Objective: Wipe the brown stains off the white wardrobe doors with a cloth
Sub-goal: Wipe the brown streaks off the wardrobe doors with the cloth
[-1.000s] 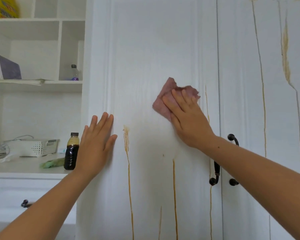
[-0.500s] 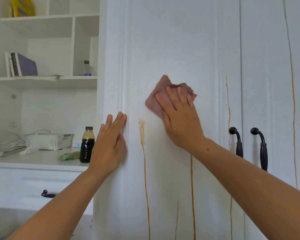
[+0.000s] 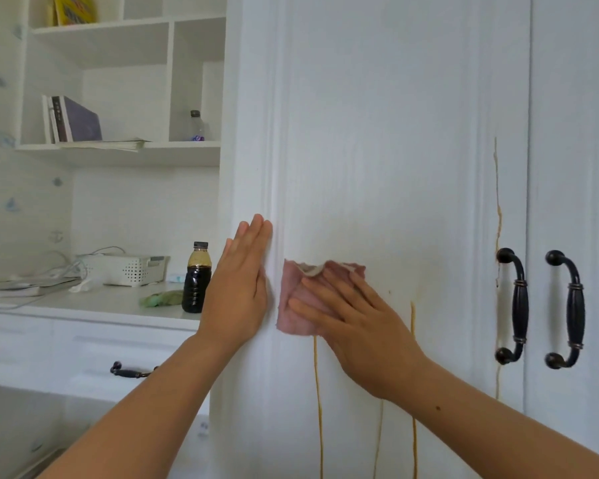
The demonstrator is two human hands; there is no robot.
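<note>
Cloth: pressed flat against wardrobe door beneath straight, spread fingers of right hand, directly above brown streak. Left hand: laid flat just beside it, fingers straight, gripped nothing.
</note>
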